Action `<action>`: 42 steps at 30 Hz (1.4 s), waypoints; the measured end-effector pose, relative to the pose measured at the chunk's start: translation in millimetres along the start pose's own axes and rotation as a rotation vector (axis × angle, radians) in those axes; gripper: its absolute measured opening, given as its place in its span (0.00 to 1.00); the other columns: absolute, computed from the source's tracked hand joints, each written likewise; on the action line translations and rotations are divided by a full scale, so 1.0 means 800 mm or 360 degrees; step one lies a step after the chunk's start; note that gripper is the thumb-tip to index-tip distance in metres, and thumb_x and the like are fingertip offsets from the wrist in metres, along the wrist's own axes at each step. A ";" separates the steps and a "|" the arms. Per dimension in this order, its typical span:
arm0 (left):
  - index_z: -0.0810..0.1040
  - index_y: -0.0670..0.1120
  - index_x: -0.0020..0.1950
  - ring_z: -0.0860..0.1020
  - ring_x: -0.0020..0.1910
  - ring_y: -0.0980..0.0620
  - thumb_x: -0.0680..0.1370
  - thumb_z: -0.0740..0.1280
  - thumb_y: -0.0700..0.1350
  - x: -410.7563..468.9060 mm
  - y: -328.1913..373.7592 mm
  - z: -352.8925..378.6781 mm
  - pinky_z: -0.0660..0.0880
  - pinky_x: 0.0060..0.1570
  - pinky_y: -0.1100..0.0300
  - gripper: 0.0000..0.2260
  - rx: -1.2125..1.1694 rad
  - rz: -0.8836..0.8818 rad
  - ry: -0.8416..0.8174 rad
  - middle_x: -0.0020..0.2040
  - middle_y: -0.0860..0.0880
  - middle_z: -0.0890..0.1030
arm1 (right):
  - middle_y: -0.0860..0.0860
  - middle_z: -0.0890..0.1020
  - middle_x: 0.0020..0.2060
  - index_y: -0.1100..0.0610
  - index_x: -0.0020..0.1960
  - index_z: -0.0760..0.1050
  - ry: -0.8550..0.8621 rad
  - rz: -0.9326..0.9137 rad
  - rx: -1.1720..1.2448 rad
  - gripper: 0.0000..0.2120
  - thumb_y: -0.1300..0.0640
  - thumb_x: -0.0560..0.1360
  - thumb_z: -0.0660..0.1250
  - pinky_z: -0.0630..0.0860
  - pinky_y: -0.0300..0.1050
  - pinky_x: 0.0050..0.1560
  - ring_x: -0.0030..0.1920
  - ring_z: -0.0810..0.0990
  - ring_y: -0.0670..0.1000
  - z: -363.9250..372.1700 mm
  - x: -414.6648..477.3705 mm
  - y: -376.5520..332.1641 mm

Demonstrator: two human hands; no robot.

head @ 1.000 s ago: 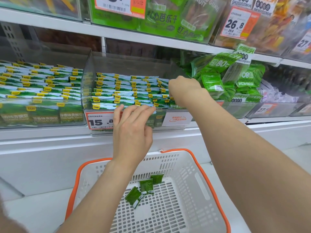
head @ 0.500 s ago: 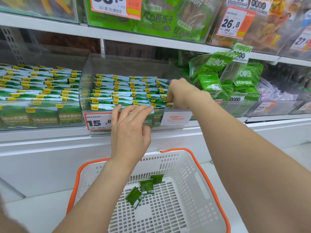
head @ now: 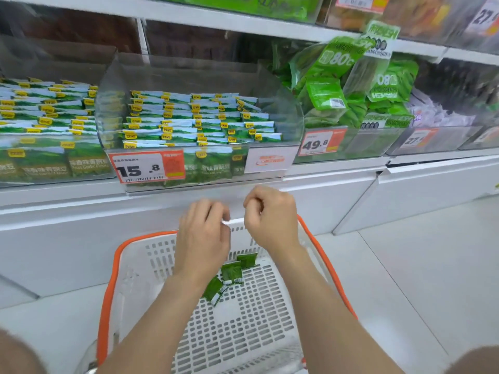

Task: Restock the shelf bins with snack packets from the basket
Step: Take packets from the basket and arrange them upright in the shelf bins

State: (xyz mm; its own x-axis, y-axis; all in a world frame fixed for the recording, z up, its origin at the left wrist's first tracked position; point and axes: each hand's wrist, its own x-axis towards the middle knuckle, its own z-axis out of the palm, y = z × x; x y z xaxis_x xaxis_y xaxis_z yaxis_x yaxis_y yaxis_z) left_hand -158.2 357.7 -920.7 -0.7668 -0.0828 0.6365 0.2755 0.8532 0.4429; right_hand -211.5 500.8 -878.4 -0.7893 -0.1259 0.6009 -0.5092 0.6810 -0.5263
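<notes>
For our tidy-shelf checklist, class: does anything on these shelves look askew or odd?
Yes: the green bags in the bin right of the neatly rowed packets lie heaped at angles, some with print upside down.

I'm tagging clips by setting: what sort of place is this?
Most likely a shop's snack aisle: clear shelf bins stacked with green pea packets, printed price tags like the 15.8 one on the bin fronts, and a white shopping basket with an orange rim on the floor.
</notes>
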 end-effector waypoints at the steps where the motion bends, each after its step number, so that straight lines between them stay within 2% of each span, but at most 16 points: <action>1: 0.77 0.47 0.47 0.73 0.45 0.47 0.72 0.70 0.32 -0.015 -0.012 0.015 0.71 0.44 0.52 0.11 0.0002 -0.0074 -0.0198 0.47 0.51 0.74 | 0.47 0.79 0.29 0.53 0.38 0.79 -0.0238 0.0084 -0.0059 0.10 0.59 0.70 0.59 0.75 0.50 0.33 0.31 0.76 0.53 0.006 -0.015 0.011; 5: 0.78 0.53 0.48 0.78 0.48 0.49 0.78 0.67 0.39 -0.072 -0.048 0.068 0.78 0.43 0.52 0.07 0.0205 -0.0373 -0.0905 0.49 0.54 0.75 | 0.50 0.85 0.42 0.51 0.52 0.83 -0.1228 0.0438 -0.0315 0.12 0.56 0.76 0.61 0.81 0.51 0.50 0.45 0.82 0.55 0.023 -0.065 0.056; 9: 0.78 0.50 0.48 0.78 0.49 0.44 0.78 0.65 0.37 -0.124 -0.080 0.105 0.79 0.47 0.49 0.08 0.0370 -0.0542 -0.1504 0.51 0.49 0.75 | 0.58 0.83 0.57 0.57 0.56 0.83 -0.1966 0.0695 -0.0512 0.14 0.60 0.76 0.61 0.81 0.57 0.59 0.56 0.82 0.60 0.043 -0.117 0.102; 11: 0.77 0.52 0.58 0.75 0.55 0.40 0.78 0.64 0.34 -0.148 -0.100 0.123 0.79 0.53 0.46 0.15 0.0421 -0.0541 -0.1816 0.61 0.45 0.71 | 0.59 0.82 0.59 0.60 0.59 0.83 -0.2098 0.0792 -0.0527 0.16 0.61 0.76 0.61 0.81 0.59 0.60 0.59 0.82 0.60 0.048 -0.134 0.119; 14: 0.59 0.65 0.80 0.55 0.78 0.33 0.76 0.59 0.28 -0.170 -0.116 0.144 0.74 0.64 0.45 0.41 0.0396 -0.0561 -0.2194 0.81 0.48 0.47 | 0.58 0.83 0.60 0.61 0.62 0.81 -0.2095 0.0915 -0.0499 0.17 0.62 0.77 0.60 0.81 0.58 0.59 0.58 0.83 0.59 0.053 -0.141 0.132; 16: 0.50 0.68 0.82 0.46 0.82 0.34 0.75 0.58 0.26 -0.175 -0.116 0.155 0.72 0.68 0.42 0.47 0.0403 -0.0514 -0.2299 0.83 0.53 0.36 | 0.58 0.83 0.58 0.61 0.62 0.81 -0.2041 0.0959 -0.0478 0.17 0.63 0.77 0.59 0.83 0.58 0.56 0.54 0.84 0.58 0.057 -0.143 0.138; 18: 0.49 0.69 0.82 0.43 0.82 0.34 0.77 0.58 0.27 -0.177 -0.115 0.165 0.74 0.67 0.42 0.47 0.0403 -0.0494 -0.2341 0.83 0.53 0.34 | 0.59 0.84 0.55 0.61 0.61 0.81 -0.2001 0.0984 -0.0455 0.17 0.64 0.77 0.59 0.84 0.56 0.52 0.47 0.84 0.57 0.061 -0.141 0.141; 22: 0.58 0.62 0.82 0.43 0.82 0.33 0.81 0.66 0.35 -0.179 -0.113 0.174 0.76 0.65 0.44 0.37 0.0398 -0.0571 -0.2306 0.84 0.49 0.39 | 0.60 0.84 0.55 0.62 0.61 0.81 -0.2018 0.0984 -0.0423 0.16 0.63 0.77 0.59 0.84 0.55 0.51 0.46 0.85 0.58 0.070 -0.139 0.140; 24: 0.66 0.55 0.77 0.53 0.79 0.33 0.81 0.67 0.36 -0.178 -0.111 0.176 0.77 0.62 0.45 0.28 0.0362 -0.0648 -0.2175 0.82 0.45 0.50 | 0.59 0.83 0.56 0.61 0.60 0.81 -0.2031 0.0984 -0.0401 0.16 0.63 0.78 0.59 0.84 0.56 0.52 0.49 0.85 0.59 0.072 -0.137 0.136; 27: 0.70 0.50 0.57 0.74 0.54 0.42 0.81 0.67 0.37 -0.172 -0.112 0.172 0.77 0.51 0.46 0.11 0.0318 -0.0682 -0.1766 0.62 0.45 0.72 | 0.58 0.83 0.56 0.61 0.61 0.81 -0.2021 0.0966 -0.0366 0.16 0.63 0.79 0.58 0.83 0.52 0.50 0.44 0.83 0.57 0.070 -0.131 0.131; 29: 0.67 0.49 0.48 0.74 0.41 0.44 0.79 0.63 0.33 -0.165 -0.111 0.166 0.76 0.43 0.45 0.11 0.0223 -0.0807 -0.1537 0.48 0.46 0.75 | 0.59 0.83 0.58 0.60 0.60 0.82 -0.2002 0.0958 -0.0333 0.16 0.63 0.79 0.58 0.82 0.53 0.54 0.48 0.83 0.57 0.066 -0.125 0.130; 31: 0.67 0.48 0.47 0.72 0.36 0.47 0.81 0.64 0.34 -0.146 -0.103 0.156 0.72 0.35 0.49 0.11 -0.0064 -0.1061 -0.1307 0.42 0.47 0.75 | 0.58 0.81 0.61 0.59 0.60 0.82 -0.1924 0.0991 -0.0308 0.15 0.63 0.80 0.59 0.81 0.55 0.60 0.57 0.82 0.59 0.057 -0.116 0.123; 34: 0.67 0.46 0.54 0.75 0.42 0.49 0.80 0.71 0.37 -0.105 -0.076 0.132 0.73 0.35 0.59 0.13 -0.0656 -0.1415 -0.1084 0.48 0.47 0.76 | 0.60 0.81 0.60 0.62 0.60 0.82 -0.1700 0.1052 -0.0285 0.14 0.64 0.80 0.61 0.79 0.55 0.62 0.60 0.80 0.61 0.041 -0.097 0.104; 37: 0.71 0.52 0.63 0.85 0.48 0.47 0.79 0.73 0.35 -0.066 -0.044 0.101 0.83 0.46 0.52 0.19 -0.1226 -0.1653 -0.0930 0.53 0.45 0.84 | 0.59 0.82 0.52 0.64 0.60 0.80 -0.1451 0.1202 -0.0082 0.13 0.65 0.78 0.63 0.81 0.52 0.52 0.53 0.82 0.59 0.028 -0.085 0.084; 40: 0.80 0.56 0.62 0.86 0.51 0.49 0.77 0.75 0.36 -0.037 -0.018 0.072 0.82 0.41 0.58 0.19 -0.1490 -0.1611 -0.0763 0.55 0.47 0.85 | 0.54 0.83 0.41 0.59 0.54 0.82 -0.1202 0.1382 0.0398 0.10 0.65 0.74 0.68 0.79 0.46 0.43 0.43 0.83 0.54 0.012 -0.070 0.057; 42: 0.84 0.54 0.55 0.84 0.51 0.59 0.76 0.76 0.36 -0.020 0.003 0.049 0.78 0.42 0.63 0.14 -0.1396 -0.1457 -0.0630 0.54 0.51 0.85 | 0.54 0.83 0.39 0.57 0.51 0.83 -0.1037 0.1453 0.0665 0.09 0.66 0.75 0.68 0.80 0.41 0.37 0.39 0.84 0.54 -0.007 -0.052 0.032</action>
State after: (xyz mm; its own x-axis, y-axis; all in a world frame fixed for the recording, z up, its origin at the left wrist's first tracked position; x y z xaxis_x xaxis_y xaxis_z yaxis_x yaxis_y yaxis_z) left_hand -168.1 381.0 -954.9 -0.9495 -0.1635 -0.2677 -0.2622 -0.0548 0.9635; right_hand -189.9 527.3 -913.5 -0.8813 -0.1420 -0.4508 0.3527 0.4371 -0.8273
